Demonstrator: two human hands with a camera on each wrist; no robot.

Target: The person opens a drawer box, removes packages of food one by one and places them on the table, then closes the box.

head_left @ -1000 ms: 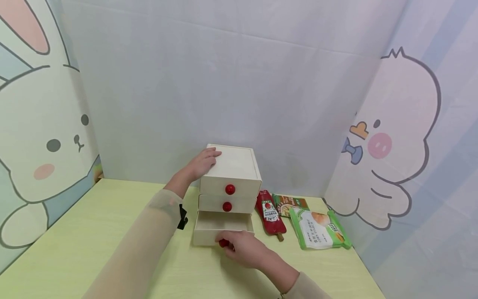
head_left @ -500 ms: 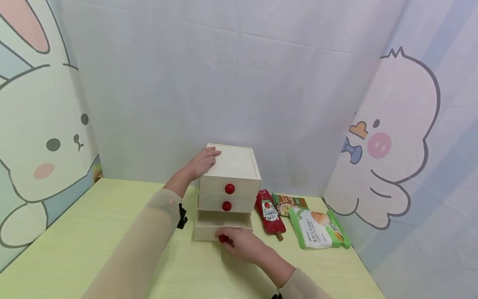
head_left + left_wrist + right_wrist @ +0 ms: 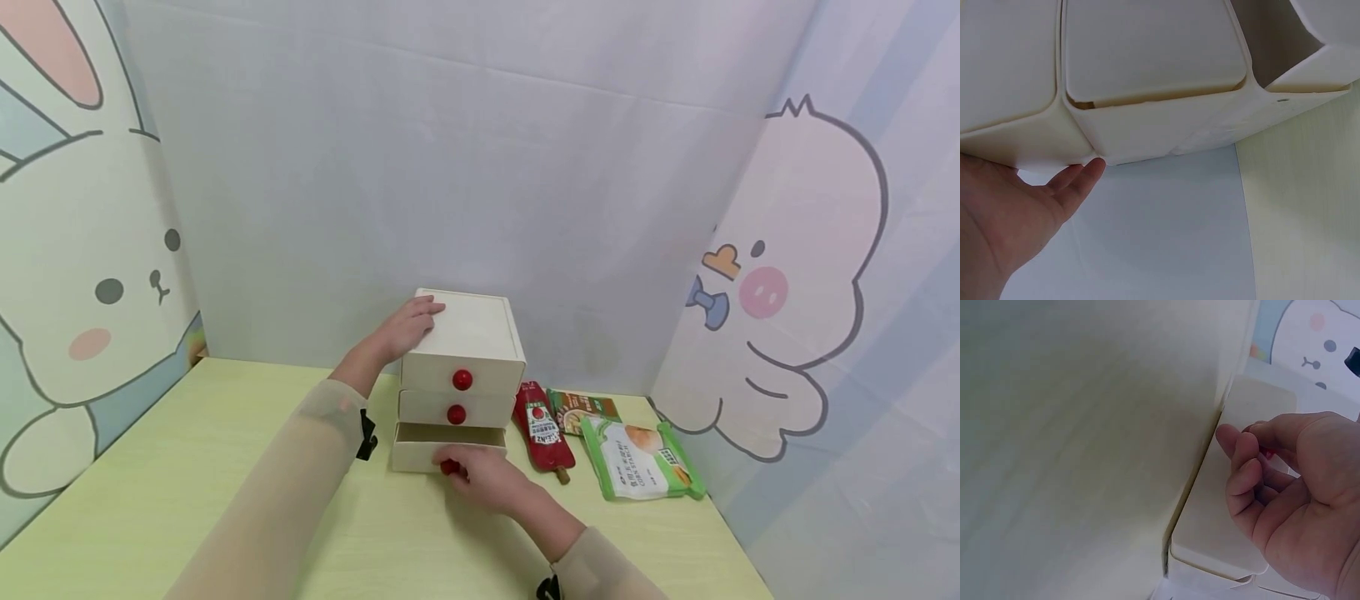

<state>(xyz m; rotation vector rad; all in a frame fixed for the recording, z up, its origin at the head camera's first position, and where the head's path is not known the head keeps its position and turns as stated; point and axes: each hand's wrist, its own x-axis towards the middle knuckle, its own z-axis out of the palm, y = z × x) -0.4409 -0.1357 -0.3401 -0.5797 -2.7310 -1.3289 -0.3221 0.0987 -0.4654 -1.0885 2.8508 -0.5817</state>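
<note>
A small white drawer cabinet (image 3: 472, 329) with red round knobs stands at the back of the table. Its bottom drawer (image 3: 412, 457) is pulled partway out, and the part of its inside that shows holds nothing. My right hand (image 3: 491, 479) pinches that drawer's red knob (image 3: 450, 467), mostly hidden by the fingers; in the right wrist view the fingers (image 3: 1244, 478) curl around it. My left hand (image 3: 405, 329) rests on the cabinet's top left edge, its fingers straight; the left wrist view shows it against the cabinet's side (image 3: 1029, 144).
Right of the cabinet lie a red Heinz ketchup pouch (image 3: 543, 429), a brown and green food packet (image 3: 585, 408) and a green and white corn starch bag (image 3: 637, 462). A pale curtain (image 3: 450, 167) hangs close behind the cabinet.
The bottom drawer has slid inward, away from me, with my right hand moving along on its knob. My left hand has stayed on the cabinet top.
</note>
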